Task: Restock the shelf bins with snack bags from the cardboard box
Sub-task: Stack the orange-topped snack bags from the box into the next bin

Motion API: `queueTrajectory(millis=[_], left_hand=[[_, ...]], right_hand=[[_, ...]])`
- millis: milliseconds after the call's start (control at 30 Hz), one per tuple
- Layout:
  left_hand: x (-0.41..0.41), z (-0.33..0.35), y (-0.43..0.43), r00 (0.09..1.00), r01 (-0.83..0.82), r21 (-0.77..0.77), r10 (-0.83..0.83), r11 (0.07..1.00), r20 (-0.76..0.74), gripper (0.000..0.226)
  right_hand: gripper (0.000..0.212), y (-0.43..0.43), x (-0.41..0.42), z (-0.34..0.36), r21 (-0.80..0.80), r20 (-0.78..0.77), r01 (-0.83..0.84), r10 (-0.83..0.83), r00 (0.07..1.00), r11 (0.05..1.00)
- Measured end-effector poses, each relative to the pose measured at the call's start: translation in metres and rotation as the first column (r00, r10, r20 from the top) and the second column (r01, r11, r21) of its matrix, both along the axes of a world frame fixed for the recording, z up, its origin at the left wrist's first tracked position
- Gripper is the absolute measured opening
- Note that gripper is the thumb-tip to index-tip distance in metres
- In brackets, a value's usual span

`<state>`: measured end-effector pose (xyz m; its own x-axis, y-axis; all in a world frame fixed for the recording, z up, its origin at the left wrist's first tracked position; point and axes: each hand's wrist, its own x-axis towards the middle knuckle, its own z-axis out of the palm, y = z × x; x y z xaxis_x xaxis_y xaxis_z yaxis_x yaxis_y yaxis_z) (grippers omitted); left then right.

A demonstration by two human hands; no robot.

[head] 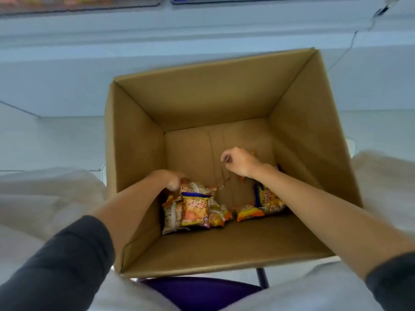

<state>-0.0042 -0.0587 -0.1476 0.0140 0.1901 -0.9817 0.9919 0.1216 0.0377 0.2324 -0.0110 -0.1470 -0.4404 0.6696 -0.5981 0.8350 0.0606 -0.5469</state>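
Left hand (173, 181): deep in the cardboard box (134, 142), fingers curled round the top edge of a snack bag (190, 187) in the heap at the near-left corner. Right hand (239, 161): a loose fist above the box floor. Orange film shows at its edge, but a hold cannot be confirmed. A second heap (267, 199) lies under the right forearm. The bags are judged light, soft, slippery pillow packs with crushable contents, best pinched at a crimped seal. The front bag (194, 209) lies face up, long axis running near-to-far, blue seal pointing away from the person.
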Motion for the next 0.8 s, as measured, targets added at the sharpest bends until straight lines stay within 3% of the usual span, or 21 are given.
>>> queueTrajectory(millis=[100,167,267,333,367,433,533,600,667,733,800], left_hand=[[0.011,0.009,0.004,0.995,-0.098,0.091,0.096,0.991,0.021,0.083],[0.016,0.011,0.010,0.930,-0.366,0.186,0.352,0.912,0.104,0.084],[0.027,0.021,0.022,0.576,-0.813,0.123,0.755,0.570,0.313,0.098],[0.035,0.031,0.029,0.368,-0.911,-0.041,0.854,0.410,0.367,0.085],[0.039,0.038,0.032,0.311,-0.920,-0.109,0.870,0.377,0.383,0.076],[0.045,0.047,0.038,0.284,-0.908,-0.170,0.861,0.383,0.422,0.073],[0.048,0.049,0.043,0.367,-0.877,-0.117,0.806,0.466,0.465,0.072],[0.049,0.044,0.044,0.281,-0.898,-0.175,0.832,0.404,0.478,0.064],[0.052,0.037,0.041,0.177,-0.933,-0.189,0.849,0.305,0.497,0.056],[0.055,0.026,0.036,0.129,-0.966,-0.129,0.855,0.222,0.501,0.064],[0.054,0.014,0.031,0.113,-0.983,-0.074,0.866,0.170,0.487,0.071]], right_hand=[[0.019,-0.006,0.001,-0.001,-0.026,-0.030,0.031,-0.032,0.999,0.999],[0.018,-0.005,0.000,0.003,-0.087,-0.106,0.132,-0.141,0.984,0.987],[0.038,0.001,-0.005,0.023,-0.326,-0.271,0.307,-0.400,0.875,0.894],[0.058,0.004,-0.007,0.035,-0.424,-0.327,0.312,-0.465,0.823,0.850],[0.059,0.006,-0.008,0.039,-0.435,-0.342,0.312,-0.475,0.810,0.845],[0.051,0.009,-0.006,0.044,-0.426,-0.365,0.361,-0.523,0.770,0.829],[0.039,0.017,0.002,0.046,-0.541,-0.366,0.393,-0.629,0.686,0.744],[0.038,0.026,0.010,0.042,-0.616,-0.336,0.347,-0.634,0.696,0.707],[0.046,0.032,0.020,0.033,-0.588,-0.292,0.359,-0.605,0.741,0.724],[0.051,0.033,0.030,0.017,-0.403,-0.171,0.386,-0.483,0.859,0.830],[0.058,0.028,0.039,-0.005,-0.218,0.047,0.251,-0.247,0.968,0.943]])
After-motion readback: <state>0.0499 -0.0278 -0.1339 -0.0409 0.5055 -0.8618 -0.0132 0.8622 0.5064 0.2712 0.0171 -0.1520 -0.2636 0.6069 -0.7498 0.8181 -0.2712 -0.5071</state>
